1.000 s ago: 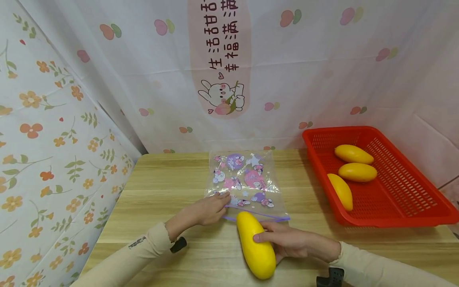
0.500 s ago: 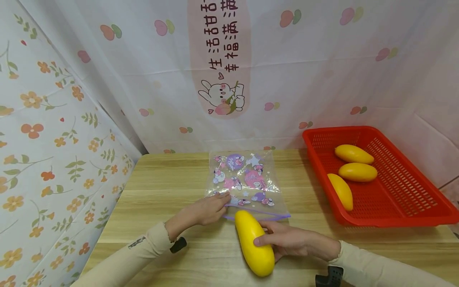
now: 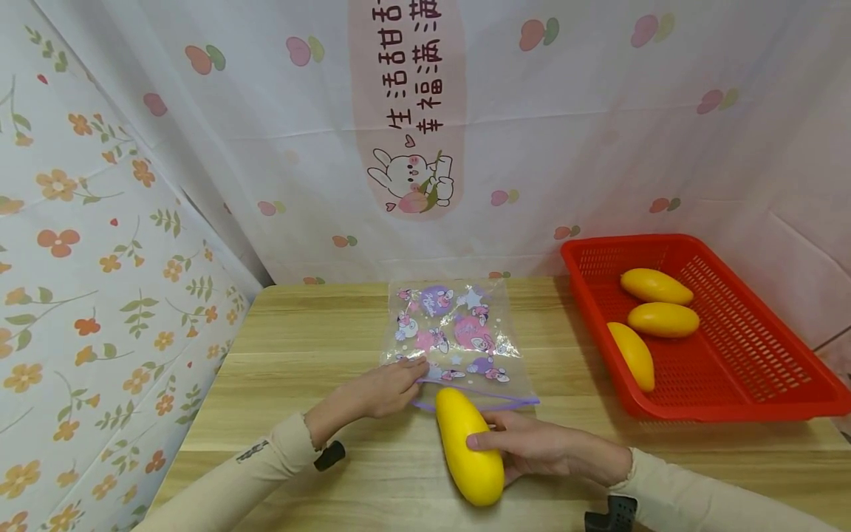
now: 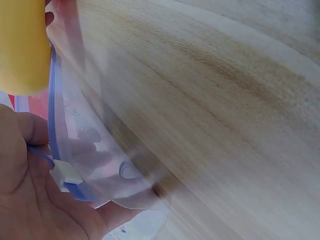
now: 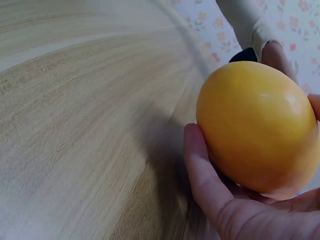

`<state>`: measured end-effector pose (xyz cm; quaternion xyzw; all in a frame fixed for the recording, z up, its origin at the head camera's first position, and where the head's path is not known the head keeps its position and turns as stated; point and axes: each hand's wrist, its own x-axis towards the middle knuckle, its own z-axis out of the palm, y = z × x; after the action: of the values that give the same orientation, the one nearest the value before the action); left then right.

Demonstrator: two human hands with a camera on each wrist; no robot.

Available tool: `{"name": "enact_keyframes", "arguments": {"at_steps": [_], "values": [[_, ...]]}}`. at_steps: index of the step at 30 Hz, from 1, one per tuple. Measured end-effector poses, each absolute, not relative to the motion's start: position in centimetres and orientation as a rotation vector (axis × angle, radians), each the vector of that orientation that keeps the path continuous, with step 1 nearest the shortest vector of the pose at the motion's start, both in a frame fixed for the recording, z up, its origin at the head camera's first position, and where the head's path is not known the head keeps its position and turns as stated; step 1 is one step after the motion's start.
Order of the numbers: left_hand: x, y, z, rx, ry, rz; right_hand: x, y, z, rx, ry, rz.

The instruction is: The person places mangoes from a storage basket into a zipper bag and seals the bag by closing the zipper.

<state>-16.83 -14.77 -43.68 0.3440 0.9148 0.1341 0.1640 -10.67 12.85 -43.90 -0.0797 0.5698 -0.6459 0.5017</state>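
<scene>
Where bag point(image 3: 455, 336) opens, mango point(image 3: 467, 446) hides its mouth.

Head camera is looking forward and down over the whole worktop point(image 3: 319, 347). Both wrist cameras are sitting close above it, each sharing the yellow mango point(image 3: 467, 447) with the head view.

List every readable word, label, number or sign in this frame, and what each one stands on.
"生活甜甜" on the pink panel of the backdrop curtain, left column; its top is cut off by the frame edge.
"幸福满满" on the same panel, right column, also cut at the top.
Small dark print on the left sleeve: too small to read.
Cartoon prints on the zip bag: no legible text.
Mangoes and red basket: no text.
</scene>
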Motion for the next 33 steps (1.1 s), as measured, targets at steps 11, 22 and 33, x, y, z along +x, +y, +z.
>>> {"name": "enact_keyframes", "arguments": {"at_steps": [11, 22, 33], "values": [[-16.93, -14.83, -43.93, 0.986, 2.609, 0.39, -10.78, 12.34, -44.16, -0.158, 1.407, -1.588], [-16.93, -14.73, -43.78, 0.999, 2.61, 0.385, -10.83, 12.27, -44.04, -0.125, 1.356, -1.593], [-16.95, -14.72, -43.81, 0.984, 2.603, 0.378, -10.68, 12.12, -43.62, -0.076, 1.395, -1.586]]}}
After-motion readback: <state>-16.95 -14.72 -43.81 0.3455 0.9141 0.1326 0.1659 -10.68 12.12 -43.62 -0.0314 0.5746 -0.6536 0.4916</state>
